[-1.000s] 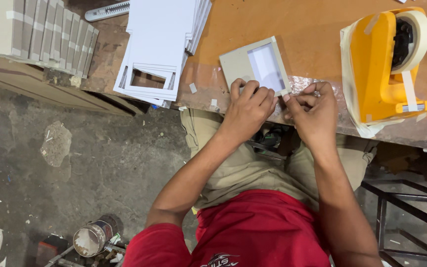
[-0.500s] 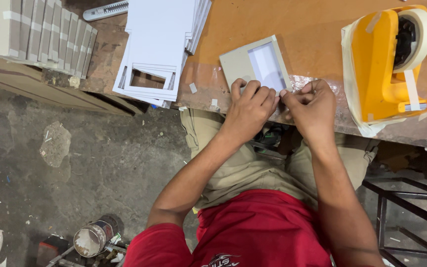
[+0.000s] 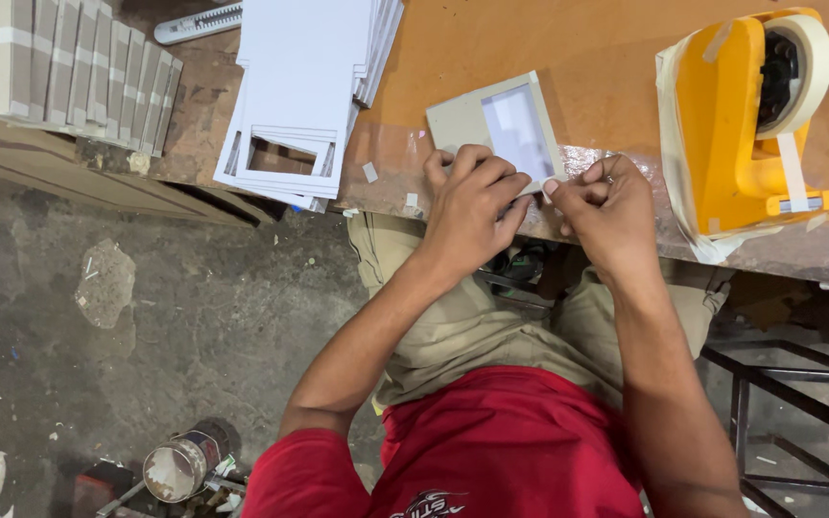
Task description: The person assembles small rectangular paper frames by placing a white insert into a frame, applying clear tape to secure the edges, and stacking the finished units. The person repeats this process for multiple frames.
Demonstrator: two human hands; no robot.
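A grey card frame (image 3: pixel 467 120) with a pale window lies at the near edge of the brown worktable (image 3: pixel 549 48). My left hand (image 3: pixel 472 201) rests on the card's near edge with its fingers curled over it. My right hand (image 3: pixel 604 206) sits just to the right, thumb and forefinger pinched together at the card's near right corner. The two hands almost touch. Whatever lies under the fingers is hidden. My knees in khaki trousers are below the table edge.
A yellow tape dispenser (image 3: pixel 731 125) with a roll of pale tape stands to the right. A stack of white window cards (image 3: pixel 299 86) lies to the left, with a row of grey cards (image 3: pixel 69 67) beyond it. A tin can (image 3: pixel 179 465) and a metal frame (image 3: pixel 798 403) are on the floor.
My right hand has closed in on the card's corner, and the shiny strip it held up earlier no longer shows. My left hand stays on the card.
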